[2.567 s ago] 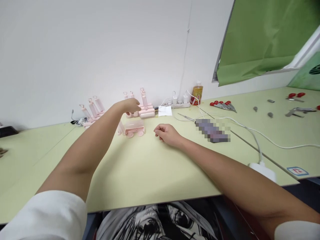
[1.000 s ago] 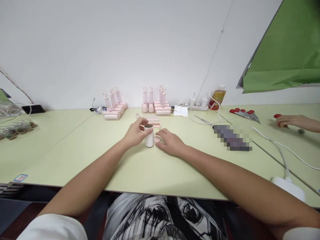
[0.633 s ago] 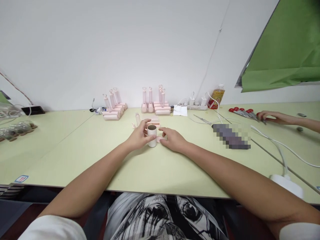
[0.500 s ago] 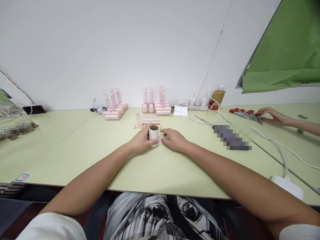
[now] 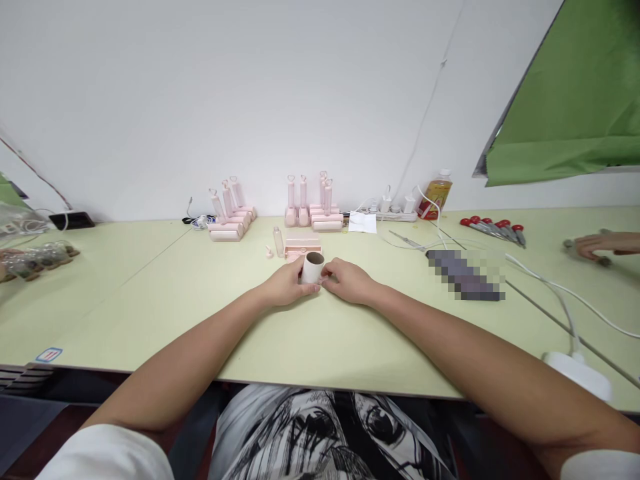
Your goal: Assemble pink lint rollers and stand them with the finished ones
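My left hand [image 5: 289,283] is closed around a short white tube [image 5: 313,269] with a brownish inside, its open end tilted up. At the tube's lower right, my right hand [image 5: 349,280] has thumb and fingers drawn together. A small pale piece seems to be at those fingertips, too small to name. Just behind the tube sits a pink case [image 5: 303,244] with its lid raised. Left of the case stand a slim clear bottle [image 5: 279,242] and a small pink part [image 5: 269,252].
Pink cylindrical cases with upright clear tubes form groups at the back left [image 5: 226,230] and back centre [image 5: 327,222]. To the right are a power strip [image 5: 397,216], a drink bottle [image 5: 437,195], tweezers [image 5: 407,240], red-handled tools [image 5: 493,229] and cables. Another person's hand [image 5: 603,245] is at far right.
The tube has tipped and shifted slightly right; my right fingers have come in against its side. The other person's hand at right has left the red-handled tools.
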{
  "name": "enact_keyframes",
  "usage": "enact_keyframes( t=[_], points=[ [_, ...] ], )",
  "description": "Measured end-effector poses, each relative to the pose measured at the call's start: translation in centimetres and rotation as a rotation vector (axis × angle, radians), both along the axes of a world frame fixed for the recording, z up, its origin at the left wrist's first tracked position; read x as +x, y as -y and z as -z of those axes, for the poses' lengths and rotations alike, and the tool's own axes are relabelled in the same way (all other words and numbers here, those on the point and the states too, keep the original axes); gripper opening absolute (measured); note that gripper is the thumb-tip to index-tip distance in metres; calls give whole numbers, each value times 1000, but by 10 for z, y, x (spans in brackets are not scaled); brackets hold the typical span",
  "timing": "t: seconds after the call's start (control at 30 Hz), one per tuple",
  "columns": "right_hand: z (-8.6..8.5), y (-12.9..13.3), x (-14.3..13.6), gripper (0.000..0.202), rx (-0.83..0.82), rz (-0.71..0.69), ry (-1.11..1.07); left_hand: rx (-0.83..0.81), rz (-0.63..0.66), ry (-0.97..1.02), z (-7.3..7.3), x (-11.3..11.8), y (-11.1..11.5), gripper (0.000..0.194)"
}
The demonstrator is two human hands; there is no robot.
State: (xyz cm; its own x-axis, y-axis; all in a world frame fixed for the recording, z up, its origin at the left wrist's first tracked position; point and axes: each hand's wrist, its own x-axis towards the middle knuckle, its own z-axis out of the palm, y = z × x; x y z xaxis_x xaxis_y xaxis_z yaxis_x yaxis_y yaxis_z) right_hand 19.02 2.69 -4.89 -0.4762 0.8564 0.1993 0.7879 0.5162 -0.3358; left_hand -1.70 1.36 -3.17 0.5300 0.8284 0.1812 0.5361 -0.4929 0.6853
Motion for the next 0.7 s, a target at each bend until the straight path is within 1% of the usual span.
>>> enact_keyframes(
  t=[0.17,0.27,0.37,0.43,0.5,0.57,0.63,0.7],
  points=[
    [-5,5,-1,13,-39,-13,-31,-4,66,24,0,0,0,43],
    [-6,5,0,12,-72,-17,-57,-25,112,47,1,1,0,45],
    [-5,3,1,12,-55,-51,-92,-22,125,62,3,3,0,49],
    [-5,3,2,18,-28,-56,-119,-12,127,69,3,3,1,51],
    [-5,3,2,20,-13,-24,-124,3,118,58,2,3,2,52],
    [-6,4,2,12,-25,1,-94,34,75,15,1,2,3,53],
    [-7,4,1,5,-56,-9,-85,65,32,-32,0,1,3,53],
    [-8,4,2,6,-110,8,-177,80,30,-66,-1,-1,2,52]
  ],
)
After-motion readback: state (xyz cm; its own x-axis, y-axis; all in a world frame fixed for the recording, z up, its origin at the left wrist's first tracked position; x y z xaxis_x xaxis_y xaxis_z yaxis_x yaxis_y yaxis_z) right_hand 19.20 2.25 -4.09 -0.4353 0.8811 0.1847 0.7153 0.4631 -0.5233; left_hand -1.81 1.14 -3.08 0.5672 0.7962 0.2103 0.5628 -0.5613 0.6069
